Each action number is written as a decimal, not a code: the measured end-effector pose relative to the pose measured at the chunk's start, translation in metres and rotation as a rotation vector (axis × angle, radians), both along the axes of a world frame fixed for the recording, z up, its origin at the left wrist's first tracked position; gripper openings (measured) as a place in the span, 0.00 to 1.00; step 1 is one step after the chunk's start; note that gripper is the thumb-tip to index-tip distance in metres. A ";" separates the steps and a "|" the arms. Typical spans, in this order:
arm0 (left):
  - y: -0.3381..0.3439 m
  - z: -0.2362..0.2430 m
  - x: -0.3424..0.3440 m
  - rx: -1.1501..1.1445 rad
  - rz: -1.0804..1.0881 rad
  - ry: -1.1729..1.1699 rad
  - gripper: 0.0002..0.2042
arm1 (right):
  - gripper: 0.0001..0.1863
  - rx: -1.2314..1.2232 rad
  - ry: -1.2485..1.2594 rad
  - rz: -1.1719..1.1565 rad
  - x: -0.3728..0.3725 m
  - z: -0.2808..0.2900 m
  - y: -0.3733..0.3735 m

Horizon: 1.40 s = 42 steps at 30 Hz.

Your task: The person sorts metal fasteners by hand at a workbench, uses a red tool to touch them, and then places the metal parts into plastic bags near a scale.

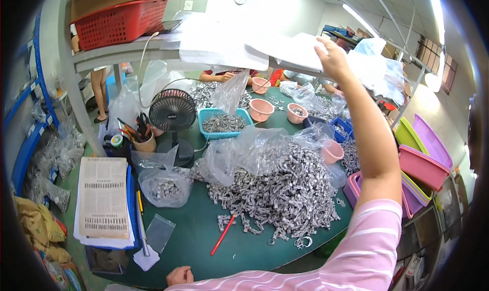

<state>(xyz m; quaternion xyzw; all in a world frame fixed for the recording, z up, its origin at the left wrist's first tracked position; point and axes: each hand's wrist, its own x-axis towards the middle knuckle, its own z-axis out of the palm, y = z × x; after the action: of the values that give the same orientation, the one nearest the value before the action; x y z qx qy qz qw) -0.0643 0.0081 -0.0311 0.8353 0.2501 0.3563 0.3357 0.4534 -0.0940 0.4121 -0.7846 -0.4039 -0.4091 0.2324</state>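
Observation:
My right hand (334, 60) is raised over the table at the shelf, its thumb and fingers closed at the right edge of a white paper sheet (293, 49). The sheet lies on other white papers (219, 49) that hang over the shelf's front. Low at the table's near edge rests my left hand (180, 275), its fingers curled in; what they hold, if anything, is hidden. Beyond it lie a red pen (223, 235) and a large heap of small silvery metal pieces (285, 194). Clear plastic bags (229, 156) partly cover the heap's far side.
Left of the heap stand a black fan (173, 111), a bag of metal pieces (165, 186) and a stack of printed sheets (103, 196). Farther back are a blue basket (224, 134) and pink bowls (261, 110). Plastic bins (425, 166) stand right; people sit across.

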 end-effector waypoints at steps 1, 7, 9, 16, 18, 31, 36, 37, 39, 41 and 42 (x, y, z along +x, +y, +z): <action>-0.004 0.001 0.002 -0.057 -0.011 0.012 0.05 | 0.22 -0.052 0.068 -0.144 0.033 0.000 0.005; -0.001 0.014 0.001 -0.031 -0.049 0.070 0.04 | 0.22 -0.062 0.291 -0.002 0.015 -0.030 0.063; -0.004 0.017 0.005 -0.040 -0.040 0.059 0.04 | 0.19 0.127 0.215 -0.018 0.025 -0.009 0.039; -0.004 0.025 0.018 -0.123 0.044 0.319 0.05 | 0.19 -0.063 -0.031 -0.238 0.147 0.063 -0.070; -0.006 0.029 0.023 -0.180 0.160 0.374 0.06 | 0.18 -0.028 0.181 -0.195 0.182 0.064 -0.072; -0.003 0.020 0.056 -0.601 0.501 0.534 0.03 | 0.16 0.429 0.719 -0.278 0.232 0.064 -0.084; 0.010 0.080 0.111 -0.729 0.248 0.287 0.01 | 0.11 1.429 0.821 0.168 0.217 0.131 -0.079; 0.008 0.107 0.129 -0.741 0.193 0.243 0.01 | 0.09 1.537 0.677 0.382 0.208 0.145 -0.084; 0.007 0.151 0.155 -0.927 0.097 0.095 0.04 | 0.08 1.307 0.365 0.603 0.174 0.171 -0.073; 0.009 0.206 0.181 -1.007 -0.186 -0.058 0.16 | 0.10 0.801 0.246 0.689 0.105 0.160 -0.042; 0.005 0.240 0.203 -1.121 -0.381 -0.234 0.23 | 0.10 0.500 0.171 0.704 0.068 0.147 -0.030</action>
<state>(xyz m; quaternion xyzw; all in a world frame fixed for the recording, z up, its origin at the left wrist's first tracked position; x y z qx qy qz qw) 0.1392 0.0129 0.2090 0.5163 0.2070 0.1934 0.8082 0.5218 -0.1240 0.5591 -0.5498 -0.5146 -0.3238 0.5728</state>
